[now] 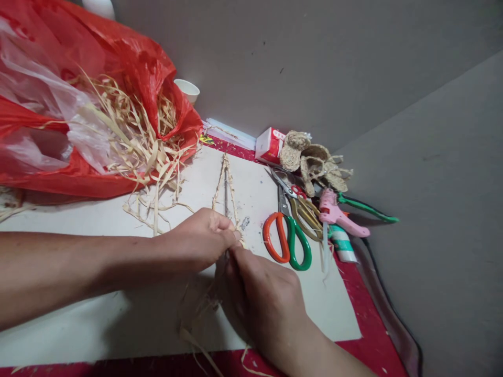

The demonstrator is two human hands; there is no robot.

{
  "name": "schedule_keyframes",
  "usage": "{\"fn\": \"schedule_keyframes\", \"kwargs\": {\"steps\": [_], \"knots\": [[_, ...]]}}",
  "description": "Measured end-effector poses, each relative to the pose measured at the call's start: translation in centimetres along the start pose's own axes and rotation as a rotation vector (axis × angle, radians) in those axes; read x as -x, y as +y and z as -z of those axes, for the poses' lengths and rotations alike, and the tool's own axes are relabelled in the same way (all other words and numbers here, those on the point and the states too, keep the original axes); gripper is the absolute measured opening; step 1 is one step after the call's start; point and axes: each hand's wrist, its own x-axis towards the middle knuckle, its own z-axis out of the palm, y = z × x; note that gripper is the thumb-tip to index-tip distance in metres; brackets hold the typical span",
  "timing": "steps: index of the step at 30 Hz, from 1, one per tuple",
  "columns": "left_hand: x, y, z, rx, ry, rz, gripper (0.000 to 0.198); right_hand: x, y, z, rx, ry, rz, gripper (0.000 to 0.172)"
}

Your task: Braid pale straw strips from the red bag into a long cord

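Grey wall [298, 63] backs a red bag [137, 52] spilling pale strips [151, 152].

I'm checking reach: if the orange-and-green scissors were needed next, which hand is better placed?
Probably the right hand, being nearer the scissors. The left hand lies farther off; both hands' fingers meet at the cord.

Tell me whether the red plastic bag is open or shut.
Open: the mouth of the red plastic bag gapes, and pale fibre strips spill from it onto the white work surface.
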Motion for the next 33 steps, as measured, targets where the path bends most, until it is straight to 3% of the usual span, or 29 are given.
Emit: {"fn": "schedule_keyframes", "kwargs": {"steps": [4,6,9,10,11,13,15,17,20,25,29,33], "knots": [[-0.1,0.3,0.2,-0.064,-0.006,0.024,0.021,0.1,-0.7,2.4,-0.129,-0.061,0.101,0.005],[-0.1,0.4,0.4,-0.107,-0.012,-0.016,0.023,0.2,-1.0,4.1,-0.225,0.021,0.063,0.012],[-0.3,0.4,0.6,-0.151,-0.017,-0.074,0.025,-0.1,-0.4,5.2,-0.379,0.334,-0.329,0.011],[-0.3,0.4,0.7,-0.156,-0.014,-0.089,0.026,-0.4,0.1,5.0,-0.471,0.360,-0.482,0.010],[-0.4,0.3,0.7,-0.152,-0.020,-0.107,0.026,-0.8,0.6,4.6,-0.624,0.311,-0.569,0.011],[-0.5,0.3,0.6,-0.117,-0.079,-0.144,0.026,-1.6,1.5,3.4,-0.983,0.078,-0.681,0.024],[-0.5,0.3,0.6,-0.105,-0.140,-0.152,0.027,-2.2,2.1,2.3,-1.256,-0.184,-0.710,0.026],[-0.5,0.3,0.6,-0.153,-0.142,-0.120,0.029,-2.5,2.2,1.7,-1.390,-0.361,-0.708,0.025],[-0.5,0.3,0.7,-0.251,-0.064,-0.098,0.027,-2.5,2.3,1.8,-1.326,-0.412,-0.659,0.025],[-0.7,0.2,1.0,-0.301,-0.088,-0.144,0.025,-2.5,2.7,2.6,-0.940,-0.381,-0.460,0.025],[-1.0,0.2,1.2,-0.411,-0.080,-0.250,0.026,-2.7,3.4,2.2,-0.923,-0.407,-0.454,0.025],[-1.1,0.4,1.3,-0.648,0.034,-0.347,0.024,-2.5,3.4,1.7,-0.705,-0.272,-0.392,0.017]]}}
